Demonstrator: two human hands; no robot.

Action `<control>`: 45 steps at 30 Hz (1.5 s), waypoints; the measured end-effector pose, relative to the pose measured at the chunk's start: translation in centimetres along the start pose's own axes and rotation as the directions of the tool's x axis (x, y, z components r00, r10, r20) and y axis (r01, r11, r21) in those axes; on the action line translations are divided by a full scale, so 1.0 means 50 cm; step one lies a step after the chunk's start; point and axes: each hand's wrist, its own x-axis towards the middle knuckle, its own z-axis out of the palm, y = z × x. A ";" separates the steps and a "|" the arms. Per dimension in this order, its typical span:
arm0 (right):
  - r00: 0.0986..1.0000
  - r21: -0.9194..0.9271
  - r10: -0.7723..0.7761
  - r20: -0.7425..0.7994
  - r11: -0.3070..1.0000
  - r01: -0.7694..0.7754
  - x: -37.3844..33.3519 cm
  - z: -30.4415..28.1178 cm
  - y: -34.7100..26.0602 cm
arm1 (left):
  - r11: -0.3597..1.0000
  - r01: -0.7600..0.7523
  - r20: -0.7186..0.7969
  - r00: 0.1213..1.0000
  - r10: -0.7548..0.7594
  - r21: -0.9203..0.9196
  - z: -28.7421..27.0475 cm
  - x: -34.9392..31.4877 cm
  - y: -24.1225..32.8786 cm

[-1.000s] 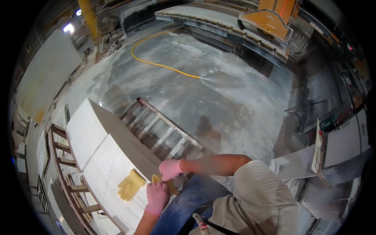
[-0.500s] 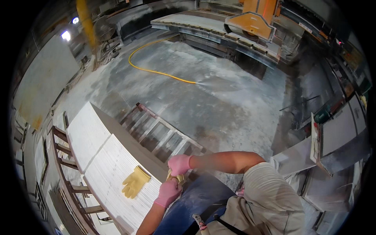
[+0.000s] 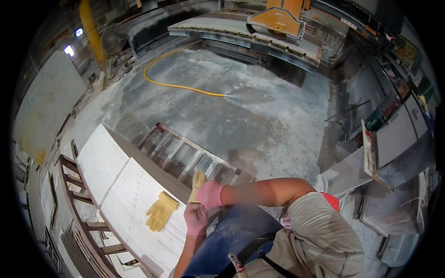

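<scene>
Both my hands wear thin pink gloves and come together just above the near end of a stack of white slabs (image 3: 139,199). A yellow rubber glove (image 3: 199,180) is between them, its fingers pointing away from me. My right hand (image 3: 210,193) is closed around its side. Just below, my left hand (image 3: 195,218) has its fingers closed at the glove's cuff end; the fingertips are partly hidden. A second yellow glove (image 3: 161,213) lies flat on the slab edges, to the left of my hands.
Beside the slabs stands a metal rack (image 3: 185,153); a brown frame (image 3: 83,217) runs along their left. A yellow hose (image 3: 181,86) sprays water across the wet floor (image 3: 259,139). Farther off is an orange saw machine (image 3: 276,22) over a long table. Grey slabs (image 3: 398,139) stand at right.
The held glove has come up and now points away from me, its fingers showing above my right hand. The view has shifted slightly. The other yellow glove stays on the slabs.
</scene>
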 end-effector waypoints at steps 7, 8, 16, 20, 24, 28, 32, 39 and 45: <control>0.996 0.071 0.028 -0.085 0.997 -0.022 0.004 -0.006 -0.008 | 0.991 0.069 -0.008 0.998 -0.068 0.118 0.028 0.029 0.051; 0.996 0.082 0.023 -0.085 0.997 -0.016 0.007 -0.006 -0.008 | 0.859 -0.022 0.092 0.995 -0.029 0.511 0.013 0.028 0.067; 0.997 0.144 0.037 -0.071 0.989 -0.027 -0.007 -0.071 -0.017 | 0.894 0.207 0.196 0.971 -0.138 -0.398 0.033 0.068 0.099; 0.999 0.156 0.032 -0.018 0.987 -0.029 0.004 -0.083 -0.003 | 0.815 0.198 0.199 0.974 -0.103 -0.545 0.037 0.092 0.130; 0.993 0.097 -0.108 -0.046 0.989 0.112 0.013 -0.086 -0.017 | 0.945 -0.067 0.044 0.995 0.085 -0.320 0.055 0.111 0.131; 0.985 0.128 -0.164 -0.058 0.977 0.171 0.015 -0.065 0.000 | 0.975 -0.013 0.052 0.998 0.025 -0.222 0.101 0.112 0.163; 0.963 0.232 -0.168 -0.212 0.948 0.217 0.018 -0.033 0.003 | 0.814 0.406 0.311 0.904 -0.292 -0.415 0.055 0.118 0.169; 0.917 0.076 -0.329 -0.226 0.932 0.354 0.011 -0.067 0.015 | 0.827 -0.040 0.027 0.997 0.066 -0.560 0.140 0.142 0.259; 0.886 0.206 -0.432 -0.170 0.864 0.460 0.038 0.020 -0.004 | 0.666 0.309 0.266 0.949 -0.169 -0.679 0.016 0.219 -0.032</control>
